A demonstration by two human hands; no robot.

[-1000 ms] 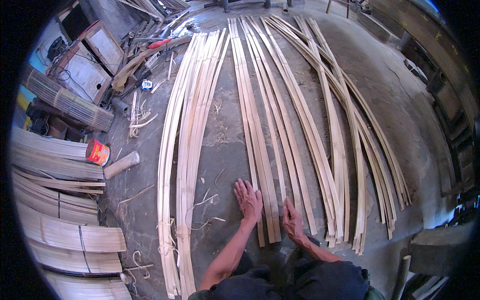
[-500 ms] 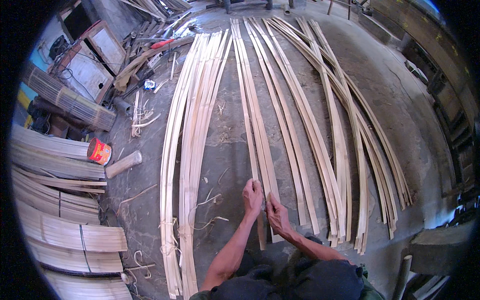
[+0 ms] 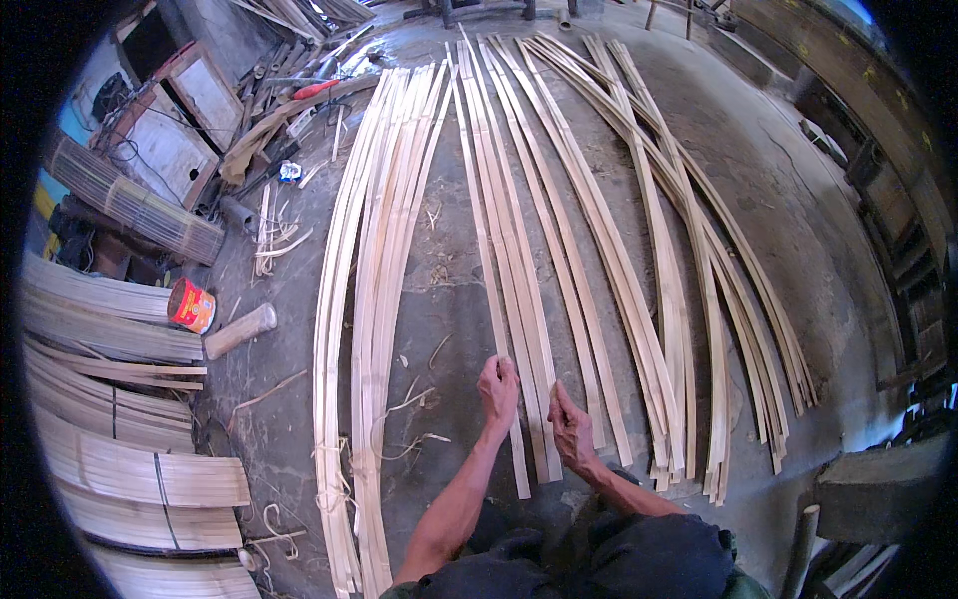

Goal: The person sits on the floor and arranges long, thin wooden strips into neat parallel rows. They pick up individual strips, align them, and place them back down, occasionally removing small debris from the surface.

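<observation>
Left grip [image 3: 499, 391] closed round pale strip [image 3: 497, 331], extending ahead; right grip [image 3: 573, 431] pinched on neighbouring strip [image 3: 542, 344], at its edge

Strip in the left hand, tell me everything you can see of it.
The strip is long, narrow, flat and pale, and looks like bamboo or wood. It runs lengthwise over the floor, its far part leaning left, beside other strips to its right. The left hand holds it toward its near end and hides part of it.

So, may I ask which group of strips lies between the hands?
The middle group, with the left hand at its left edge and the right hand at its right; other groups lie outside them.
</observation>
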